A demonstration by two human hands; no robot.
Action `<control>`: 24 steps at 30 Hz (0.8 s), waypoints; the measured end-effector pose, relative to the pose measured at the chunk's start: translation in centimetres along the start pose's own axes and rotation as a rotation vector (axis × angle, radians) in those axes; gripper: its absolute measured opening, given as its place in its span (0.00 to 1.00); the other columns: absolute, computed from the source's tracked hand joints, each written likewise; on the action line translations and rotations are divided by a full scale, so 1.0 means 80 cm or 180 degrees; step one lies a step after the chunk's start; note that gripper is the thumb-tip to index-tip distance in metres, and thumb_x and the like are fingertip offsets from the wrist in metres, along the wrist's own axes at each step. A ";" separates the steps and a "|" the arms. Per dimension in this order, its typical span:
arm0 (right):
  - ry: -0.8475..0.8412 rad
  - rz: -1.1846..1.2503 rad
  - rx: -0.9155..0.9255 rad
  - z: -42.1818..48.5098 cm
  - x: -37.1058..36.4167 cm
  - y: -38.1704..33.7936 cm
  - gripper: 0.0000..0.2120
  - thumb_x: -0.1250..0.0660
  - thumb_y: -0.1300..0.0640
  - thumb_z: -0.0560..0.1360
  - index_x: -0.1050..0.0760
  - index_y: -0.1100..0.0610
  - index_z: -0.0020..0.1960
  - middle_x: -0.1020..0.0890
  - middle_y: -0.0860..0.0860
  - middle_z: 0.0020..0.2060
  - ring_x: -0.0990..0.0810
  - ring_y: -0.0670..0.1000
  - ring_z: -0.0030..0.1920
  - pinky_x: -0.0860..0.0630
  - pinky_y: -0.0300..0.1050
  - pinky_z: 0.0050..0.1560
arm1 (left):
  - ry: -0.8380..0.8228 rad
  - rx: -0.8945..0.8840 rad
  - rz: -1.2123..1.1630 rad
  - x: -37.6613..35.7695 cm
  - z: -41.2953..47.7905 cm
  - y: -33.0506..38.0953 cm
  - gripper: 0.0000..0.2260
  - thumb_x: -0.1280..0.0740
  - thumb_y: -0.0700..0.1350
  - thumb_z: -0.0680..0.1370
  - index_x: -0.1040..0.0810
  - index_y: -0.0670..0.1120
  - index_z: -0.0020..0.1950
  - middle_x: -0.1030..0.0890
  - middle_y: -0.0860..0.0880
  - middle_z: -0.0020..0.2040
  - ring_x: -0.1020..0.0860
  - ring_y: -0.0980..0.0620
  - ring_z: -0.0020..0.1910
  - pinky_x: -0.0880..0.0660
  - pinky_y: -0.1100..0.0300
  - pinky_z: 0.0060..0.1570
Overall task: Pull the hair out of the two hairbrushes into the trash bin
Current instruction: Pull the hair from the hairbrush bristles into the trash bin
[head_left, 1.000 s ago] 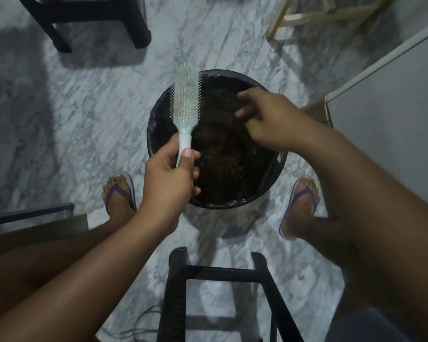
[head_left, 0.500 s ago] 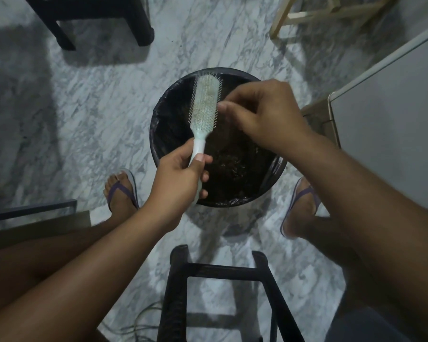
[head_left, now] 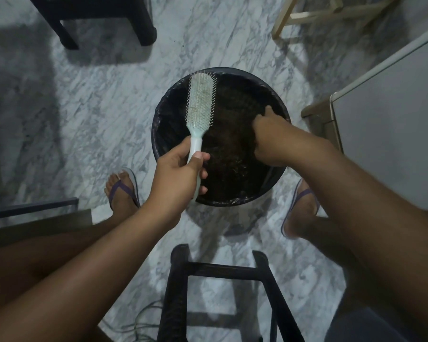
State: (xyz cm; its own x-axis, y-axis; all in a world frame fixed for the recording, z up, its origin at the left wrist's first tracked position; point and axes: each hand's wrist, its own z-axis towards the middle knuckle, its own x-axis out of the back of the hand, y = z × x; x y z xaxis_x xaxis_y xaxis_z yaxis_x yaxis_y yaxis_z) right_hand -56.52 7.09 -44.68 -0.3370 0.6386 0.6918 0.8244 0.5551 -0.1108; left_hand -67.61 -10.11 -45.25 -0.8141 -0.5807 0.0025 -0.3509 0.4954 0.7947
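Brush over the bin, other hand down inside it

Head cam: left hand is wrapped round the handle of the brush, bristles up, over the upper-left part of the bin mid-frame. Right hand dips fingers-down at the bin's right side; can't tell if it's pinching hair. My worry: strands cling to fingers, so lifting that hand out past the rim could drop hair on the floor. Second brush isn't in view.

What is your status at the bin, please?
Left hand grips hairbrush over trash bin. Right hand low in bin, grip unclear. Nothing blocking.
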 end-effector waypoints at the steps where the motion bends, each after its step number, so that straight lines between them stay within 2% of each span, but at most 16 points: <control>1: 0.0011 0.0076 0.0078 -0.002 0.000 -0.001 0.32 0.36 0.61 0.79 0.45 0.64 0.79 0.49 0.65 0.79 0.38 0.67 0.76 0.34 0.54 0.72 | -0.0021 -0.0016 0.0017 -0.001 -0.001 0.000 0.17 0.39 0.39 0.83 0.24 0.55 0.68 0.19 0.50 0.48 0.26 0.53 0.37 0.24 0.58 0.34; 2: 0.0313 0.0394 0.0331 -0.004 0.001 -0.004 0.35 0.37 0.59 0.80 0.51 0.61 0.81 0.53 0.63 0.80 0.42 0.65 0.78 0.39 0.53 0.75 | -0.0044 -0.0013 0.0017 -0.001 -0.002 0.000 0.17 0.38 0.39 0.83 0.24 0.56 0.68 0.19 0.50 0.49 0.26 0.53 0.37 0.24 0.58 0.34; 3: 0.0722 0.0831 0.0621 -0.006 0.002 -0.009 0.36 0.37 0.55 0.81 0.52 0.58 0.82 0.50 0.62 0.80 0.42 0.62 0.79 0.40 0.52 0.76 | -0.0077 0.0002 -0.0002 -0.001 -0.003 0.000 0.18 0.38 0.39 0.83 0.23 0.58 0.67 0.19 0.50 0.49 0.25 0.53 0.37 0.24 0.57 0.35; 4: 0.1188 0.1219 0.0937 -0.007 0.003 -0.014 0.36 0.35 0.50 0.81 0.49 0.56 0.82 0.44 0.60 0.80 0.37 0.58 0.77 0.36 0.47 0.75 | -0.0120 0.0020 -0.0024 -0.002 -0.003 -0.001 0.18 0.38 0.39 0.83 0.23 0.59 0.66 0.19 0.50 0.49 0.25 0.53 0.37 0.24 0.57 0.35; 5: 0.1604 0.1511 0.1231 -0.009 0.003 -0.019 0.36 0.32 0.46 0.79 0.45 0.54 0.81 0.36 0.58 0.76 0.31 0.53 0.73 0.31 0.38 0.69 | -0.0167 0.0036 -0.0029 -0.002 -0.004 -0.002 0.19 0.38 0.38 0.83 0.23 0.60 0.65 0.19 0.50 0.49 0.25 0.53 0.38 0.23 0.56 0.37; 6: 0.1897 0.1655 0.1461 -0.008 0.003 -0.022 0.37 0.30 0.44 0.76 0.39 0.53 0.79 0.30 0.55 0.71 0.27 0.49 0.66 0.30 0.28 0.61 | -0.0210 0.0047 -0.0016 -0.001 -0.004 -0.003 0.19 0.39 0.38 0.83 0.24 0.59 0.68 0.19 0.51 0.49 0.25 0.53 0.38 0.23 0.56 0.38; 7: 0.2067 0.1684 0.1611 -0.008 0.002 -0.025 0.36 0.27 0.42 0.74 0.34 0.53 0.77 0.27 0.54 0.65 0.25 0.45 0.60 0.33 0.21 0.53 | -0.0241 0.0051 0.0011 -0.001 -0.004 -0.003 0.20 0.39 0.38 0.83 0.25 0.58 0.70 0.19 0.51 0.49 0.25 0.53 0.39 0.24 0.55 0.39; 8: 0.2136 0.1657 0.1689 -0.006 -0.001 -0.028 0.35 0.25 0.42 0.71 0.30 0.52 0.74 0.25 0.53 0.61 0.25 0.44 0.55 0.34 0.20 0.48 | -0.0253 0.0047 0.0052 0.000 -0.004 -0.004 0.20 0.39 0.39 0.83 0.26 0.57 0.72 0.19 0.52 0.50 0.25 0.53 0.39 0.24 0.55 0.40; 12: 0.2228 0.1627 0.1805 0.006 -0.013 -0.031 0.22 0.22 0.48 0.70 0.17 0.54 0.62 0.21 0.54 0.50 0.24 0.44 0.45 0.27 0.27 0.45 | -0.0325 -0.0046 0.0219 0.001 -0.006 -0.005 0.21 0.39 0.39 0.83 0.28 0.57 0.74 0.19 0.52 0.50 0.24 0.54 0.40 0.22 0.56 0.40; 17: 0.2511 0.1504 0.1804 0.011 -0.009 -0.028 0.08 0.24 0.54 0.73 0.13 0.56 0.50 0.17 0.53 0.41 0.22 0.44 0.40 0.24 0.36 0.41 | -0.0401 -0.0045 0.0356 0.004 -0.005 -0.011 0.22 0.39 0.38 0.83 0.30 0.56 0.75 0.19 0.53 0.51 0.24 0.54 0.40 0.23 0.56 0.41; 19: 0.2550 0.1455 0.1781 0.009 -0.004 -0.028 0.06 0.26 0.55 0.74 0.13 0.57 0.48 0.15 0.53 0.40 0.20 0.47 0.41 0.23 0.41 0.43 | -0.0419 -0.0019 0.0369 0.002 -0.006 -0.013 0.22 0.39 0.38 0.83 0.30 0.57 0.75 0.19 0.53 0.51 0.24 0.54 0.40 0.23 0.55 0.40; 24: 0.2956 0.1840 0.1845 -0.007 0.021 -0.037 0.08 0.28 0.54 0.76 0.14 0.58 0.48 0.14 0.53 0.40 0.17 0.49 0.40 0.22 0.43 0.43 | -0.0432 0.0101 0.0212 0.002 -0.005 -0.014 0.21 0.39 0.38 0.83 0.29 0.55 0.74 0.20 0.52 0.50 0.26 0.53 0.39 0.23 0.55 0.39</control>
State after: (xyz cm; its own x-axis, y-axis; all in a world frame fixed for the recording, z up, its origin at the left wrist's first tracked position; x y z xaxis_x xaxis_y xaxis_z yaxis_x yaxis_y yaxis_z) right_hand -59.25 6.20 -42.80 0.6545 0.3797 0.6538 0.3422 0.6224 -0.7039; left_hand -67.15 -10.99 -45.90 -0.8905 -0.4541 -0.0292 -0.3066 0.5513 0.7759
